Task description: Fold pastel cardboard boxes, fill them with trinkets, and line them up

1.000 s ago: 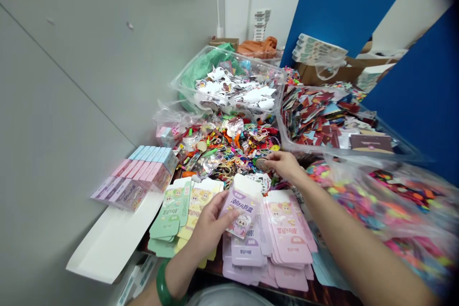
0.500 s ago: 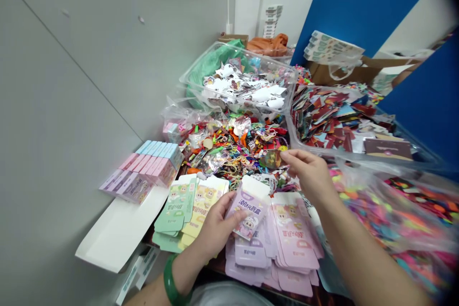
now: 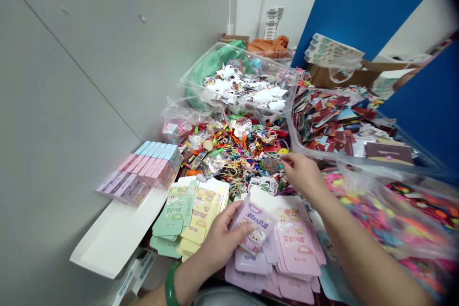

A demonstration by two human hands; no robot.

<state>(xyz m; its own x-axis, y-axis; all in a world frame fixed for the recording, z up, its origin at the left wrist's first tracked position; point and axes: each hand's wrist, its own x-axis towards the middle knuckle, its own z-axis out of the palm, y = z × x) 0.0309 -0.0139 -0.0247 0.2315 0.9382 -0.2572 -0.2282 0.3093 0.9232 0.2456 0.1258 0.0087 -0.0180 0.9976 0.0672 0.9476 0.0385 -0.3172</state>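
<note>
Where the lilac carton blank (image 3: 253, 224) sits: clamped in left grip (image 3: 224, 241), over pink blanks (image 3: 296, 253).
Right grip (image 3: 303, 174): fingers bunched, just beside round foil piece (image 3: 269, 165); contact unclear.
Around: loose trinket heap (image 3: 229, 150), green blanks (image 3: 174, 215), yellow blanks (image 3: 204, 210).
Risk: fingers snagging elastic loops (image 3: 238, 179) could drag the heap onto the blanks.

Left hand (image 3: 224, 244): low in view, fingers curled, thumb reaching right. Left wrist (image 3: 182, 279): bare, wearing a green bangle (image 3: 168, 287). Right hand (image 3: 303, 174): beyond and right of left hand, back upward, fingertips (image 3: 285, 162) bunched, pointing left. Right forearm (image 3: 369, 248): bare, rising from lower right.
</note>
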